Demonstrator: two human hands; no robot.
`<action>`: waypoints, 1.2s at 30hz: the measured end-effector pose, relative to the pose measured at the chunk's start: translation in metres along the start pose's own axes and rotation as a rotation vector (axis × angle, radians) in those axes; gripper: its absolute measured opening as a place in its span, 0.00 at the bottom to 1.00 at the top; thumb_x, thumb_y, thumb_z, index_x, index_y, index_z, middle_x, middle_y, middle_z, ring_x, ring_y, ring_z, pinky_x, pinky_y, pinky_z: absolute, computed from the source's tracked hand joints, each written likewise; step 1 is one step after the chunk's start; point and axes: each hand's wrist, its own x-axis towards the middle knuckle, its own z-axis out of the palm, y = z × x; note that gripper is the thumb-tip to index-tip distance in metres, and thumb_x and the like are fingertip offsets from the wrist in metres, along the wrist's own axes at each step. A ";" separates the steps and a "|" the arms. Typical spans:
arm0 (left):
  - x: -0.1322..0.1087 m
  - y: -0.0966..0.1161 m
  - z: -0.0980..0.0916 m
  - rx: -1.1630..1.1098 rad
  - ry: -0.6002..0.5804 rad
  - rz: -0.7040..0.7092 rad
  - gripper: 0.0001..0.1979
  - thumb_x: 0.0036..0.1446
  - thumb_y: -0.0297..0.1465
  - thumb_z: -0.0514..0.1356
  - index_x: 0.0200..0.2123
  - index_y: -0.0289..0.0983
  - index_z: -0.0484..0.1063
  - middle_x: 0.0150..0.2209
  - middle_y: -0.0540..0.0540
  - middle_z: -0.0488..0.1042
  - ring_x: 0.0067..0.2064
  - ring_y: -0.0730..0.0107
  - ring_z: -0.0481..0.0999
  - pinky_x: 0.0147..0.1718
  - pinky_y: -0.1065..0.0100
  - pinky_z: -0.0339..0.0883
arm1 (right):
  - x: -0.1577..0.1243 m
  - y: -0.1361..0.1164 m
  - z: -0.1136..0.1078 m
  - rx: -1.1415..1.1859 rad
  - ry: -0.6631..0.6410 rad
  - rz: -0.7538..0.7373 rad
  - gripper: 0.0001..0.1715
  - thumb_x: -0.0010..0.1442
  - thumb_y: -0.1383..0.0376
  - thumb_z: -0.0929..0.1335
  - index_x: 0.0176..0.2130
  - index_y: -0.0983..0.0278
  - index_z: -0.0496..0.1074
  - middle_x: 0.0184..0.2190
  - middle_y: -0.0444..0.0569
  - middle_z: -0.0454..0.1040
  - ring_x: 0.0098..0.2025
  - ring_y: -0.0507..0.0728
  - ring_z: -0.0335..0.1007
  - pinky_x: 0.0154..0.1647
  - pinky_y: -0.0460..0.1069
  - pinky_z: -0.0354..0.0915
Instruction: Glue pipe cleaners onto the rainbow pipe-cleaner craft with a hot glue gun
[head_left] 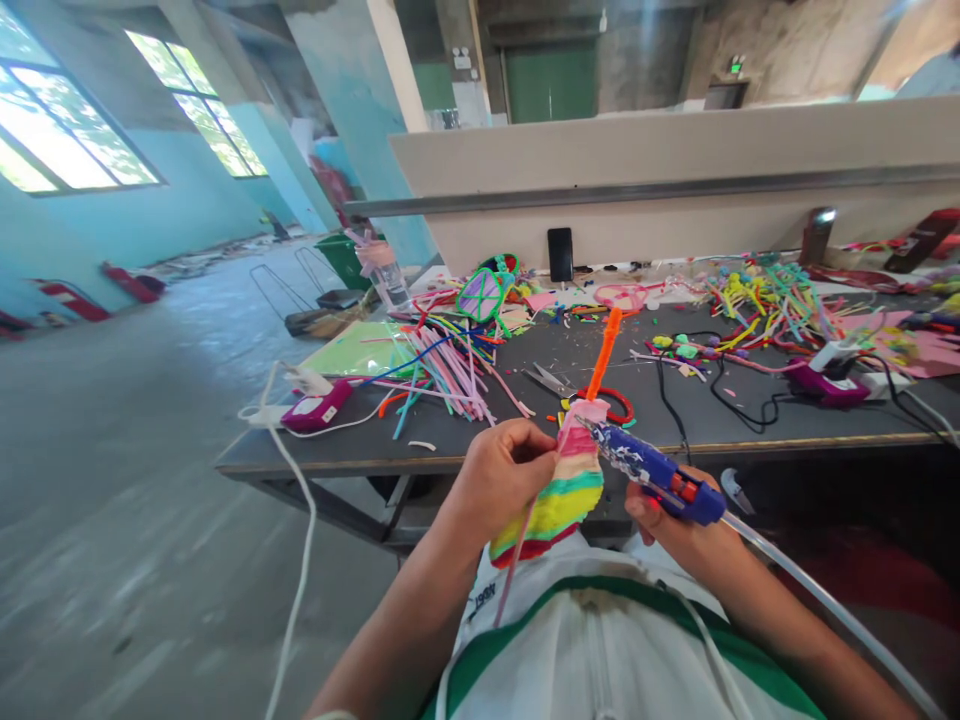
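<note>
My left hand (510, 470) is closed, thumb and fingers pinching the left edge of a striped craft piece (574, 485) in pink, cream, teal, yellow and red. A thin pink pipe cleaner (517, 550) trails down from that pinch. From the top of the piece an orange fuzzy stem (604, 355) sticks up. In my right hand (660, 515) is a blue glue gun (660, 475), its nozzle pointing left at the pink upper part of the piece; whether it touches I cannot tell. Behind the stem lie scissors (619, 405) with red handles on the table.
Pipe cleaners (457, 370) lie heaped at left, near a purple power strip (319, 405) with a white cord. More pipe cleaners (780, 300) and another purple power strip (829, 382) are at right. A phone (560, 255) leans against the partition. A clear bottle (382, 270) stands at the back left.
</note>
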 end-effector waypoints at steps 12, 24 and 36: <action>0.003 -0.002 0.001 -0.125 -0.033 -0.104 0.06 0.39 0.28 0.66 0.24 0.34 0.73 0.21 0.52 0.70 0.23 0.76 0.68 0.23 0.75 0.60 | 0.002 0.000 0.001 -0.046 0.019 -0.014 0.17 0.53 0.53 0.69 0.24 0.62 0.66 0.13 0.40 0.64 0.17 0.50 0.60 0.19 0.45 0.58; 0.001 -0.001 0.003 -0.131 -0.031 -0.148 0.08 0.38 0.30 0.68 0.23 0.35 0.72 0.21 0.53 0.70 0.23 0.75 0.68 0.22 0.74 0.60 | 0.002 0.002 0.002 -0.040 0.052 -0.036 0.19 0.52 0.52 0.70 0.23 0.62 0.65 0.16 0.40 0.63 0.19 0.49 0.61 0.19 0.44 0.57; 0.003 -0.009 0.001 -0.264 -0.042 -0.202 0.11 0.40 0.32 0.70 0.26 0.35 0.71 0.21 0.53 0.72 0.22 0.77 0.69 0.22 0.75 0.62 | 0.001 0.007 0.002 0.129 0.001 0.032 0.18 0.50 0.54 0.72 0.36 0.63 0.73 0.28 0.46 0.74 0.27 0.53 0.69 0.27 0.46 0.65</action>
